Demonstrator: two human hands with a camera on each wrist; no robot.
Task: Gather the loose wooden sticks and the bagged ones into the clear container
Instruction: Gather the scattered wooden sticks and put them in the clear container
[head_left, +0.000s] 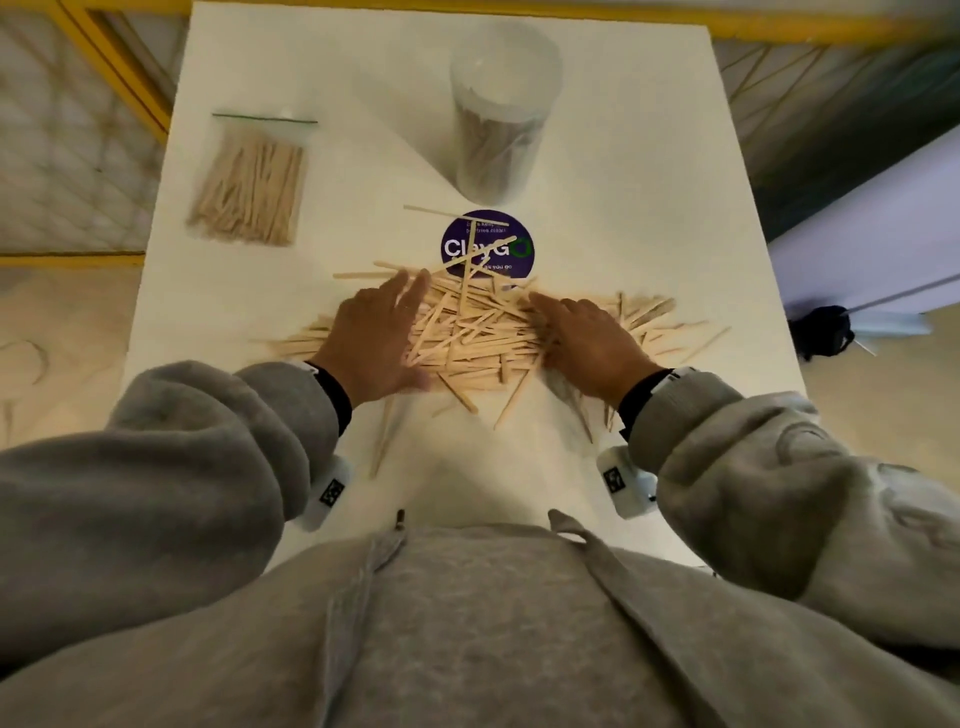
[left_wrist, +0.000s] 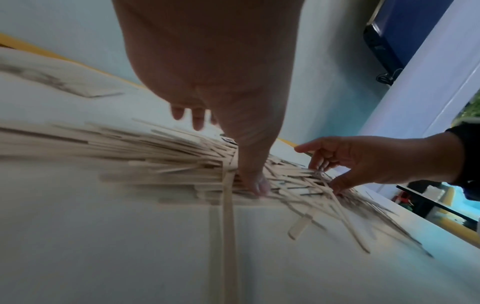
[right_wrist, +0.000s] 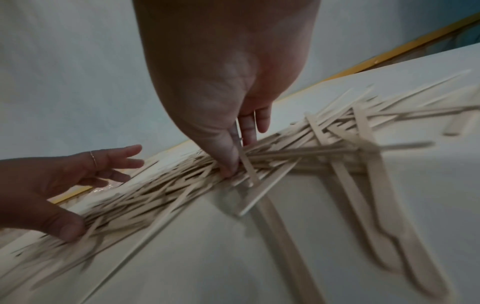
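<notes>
A pile of loose wooden sticks (head_left: 478, 332) (left_wrist: 155, 160) (right_wrist: 298, 156) lies mid-table. My left hand (head_left: 379, 332) (left_wrist: 233, 123) presses its left side with straight fingers, thumb down among the sticks. My right hand (head_left: 582, 332) (right_wrist: 228, 123) presses the right side the same way, thumb touching the sticks. Neither hand holds anything. The bagged sticks (head_left: 249, 187) lie at the far left in a zip bag. The clear container (head_left: 498, 114) stands upright at the far centre with some sticks inside.
The white table (head_left: 649, 208) carries a round purple sticker (head_left: 498, 254) partly under the pile. A few stray sticks (head_left: 384, 436) lie near the front edge. Yellow rails (head_left: 119, 78) border the table. A black object (head_left: 821, 332) sits on the floor at right.
</notes>
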